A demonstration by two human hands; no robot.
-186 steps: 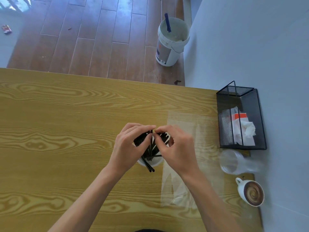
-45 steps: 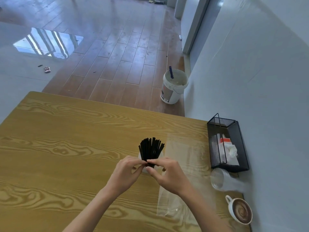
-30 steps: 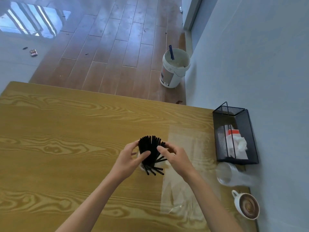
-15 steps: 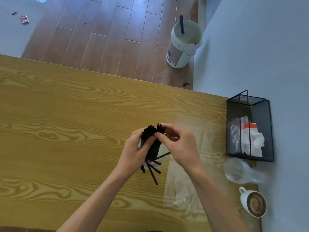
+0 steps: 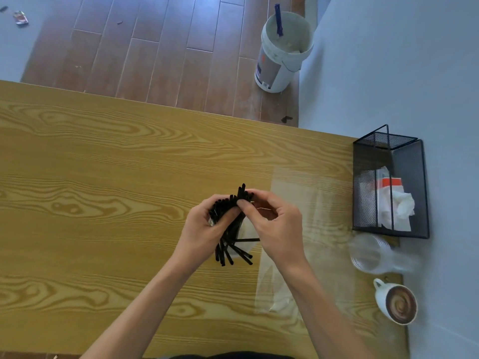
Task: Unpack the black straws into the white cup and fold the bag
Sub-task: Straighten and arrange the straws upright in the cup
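Both hands meet at the centre of the frame over the wooden counter (image 5: 103,177). Left hand (image 5: 204,229) has its fingers curled round the bundle of black straws (image 5: 230,229), gripping it from the left side. Right hand (image 5: 277,229) pinches the upper ends of a few straws between thumb and forefinger, its other fingers loosely bent. The straws stand in the white cup (image 5: 246,229), which is mostly hidden behind the hands and the bundle; only a pale patch of it shows between them. The lower ends of the straws fan out toward the bottom of the frame, and one straw lies almost level, pointing right.

Just right of the hands the clear bag (image 5: 311,203) lies flat on the counter, running from mid-frame down to the lower right, partly covered by the right forearm. Farther right, against the wall, stands a black mesh holder (image 5: 412,177) with white tissue and an orange-and-white packet inside. Below it lies a clear plastic cup (image 5: 370,255) on its side, and below that a white mug (image 5: 396,304) with a brown swirl. At the upper right, on the wood floor beyond the counter, stands a white bucket (image 5: 280,63) with a blue tool in it.
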